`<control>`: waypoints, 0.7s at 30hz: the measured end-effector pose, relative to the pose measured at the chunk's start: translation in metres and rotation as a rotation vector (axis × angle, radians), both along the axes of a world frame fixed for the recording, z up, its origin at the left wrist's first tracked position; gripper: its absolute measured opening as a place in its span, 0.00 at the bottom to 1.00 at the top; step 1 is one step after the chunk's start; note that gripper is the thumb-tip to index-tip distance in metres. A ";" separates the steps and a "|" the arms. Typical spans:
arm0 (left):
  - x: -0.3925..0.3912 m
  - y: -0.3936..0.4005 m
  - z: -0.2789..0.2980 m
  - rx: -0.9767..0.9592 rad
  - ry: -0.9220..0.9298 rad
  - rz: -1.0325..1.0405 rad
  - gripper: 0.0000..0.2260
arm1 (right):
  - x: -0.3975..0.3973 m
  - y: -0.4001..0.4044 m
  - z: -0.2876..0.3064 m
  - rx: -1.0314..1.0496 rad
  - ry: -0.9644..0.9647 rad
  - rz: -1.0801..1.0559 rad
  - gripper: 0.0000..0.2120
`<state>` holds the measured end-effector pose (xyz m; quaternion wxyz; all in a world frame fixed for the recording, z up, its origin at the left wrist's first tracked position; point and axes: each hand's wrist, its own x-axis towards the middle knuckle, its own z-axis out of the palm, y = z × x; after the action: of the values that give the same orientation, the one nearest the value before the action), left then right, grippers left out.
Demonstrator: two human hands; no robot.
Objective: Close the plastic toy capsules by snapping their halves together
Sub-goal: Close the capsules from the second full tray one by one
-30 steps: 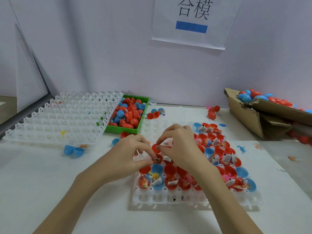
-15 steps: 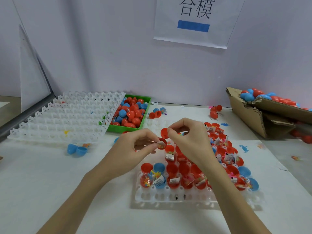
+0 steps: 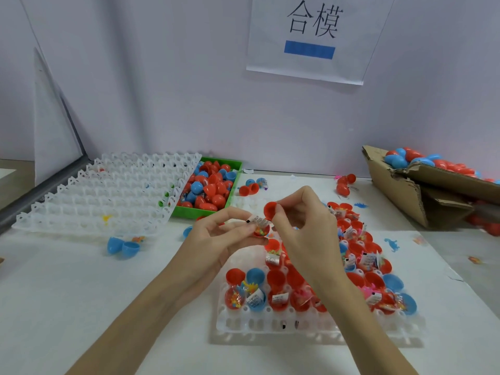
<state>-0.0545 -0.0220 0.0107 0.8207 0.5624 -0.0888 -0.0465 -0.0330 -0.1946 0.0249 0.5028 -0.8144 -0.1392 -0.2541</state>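
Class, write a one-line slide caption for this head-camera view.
Left hand holds a filled red capsule half; right hand brings its red cap above the loaded tray.

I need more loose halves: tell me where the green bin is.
In the head view the green bin sits on the table's far left-centre, against the wall, between the empty white tray on its left and two loose red halves on its right.

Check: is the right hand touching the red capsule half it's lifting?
Touching. The head view shows the right hand pinching the red capsule half between thumb and fingertip.
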 end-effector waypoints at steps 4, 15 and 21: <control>0.003 0.006 0.002 -0.071 0.077 0.030 0.14 | -0.005 0.001 0.003 -0.045 -0.171 0.089 0.09; 0.003 0.013 0.002 0.186 0.027 0.178 0.10 | -0.003 0.000 -0.004 0.004 0.021 0.283 0.12; 0.000 0.007 0.003 0.325 -0.078 0.257 0.07 | -0.006 0.002 -0.007 0.024 0.070 0.255 0.11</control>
<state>-0.0541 -0.0147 0.0139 0.7142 0.6957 -0.0394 0.0664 -0.0385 -0.1929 0.0183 0.5453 -0.7924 -0.2209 -0.1613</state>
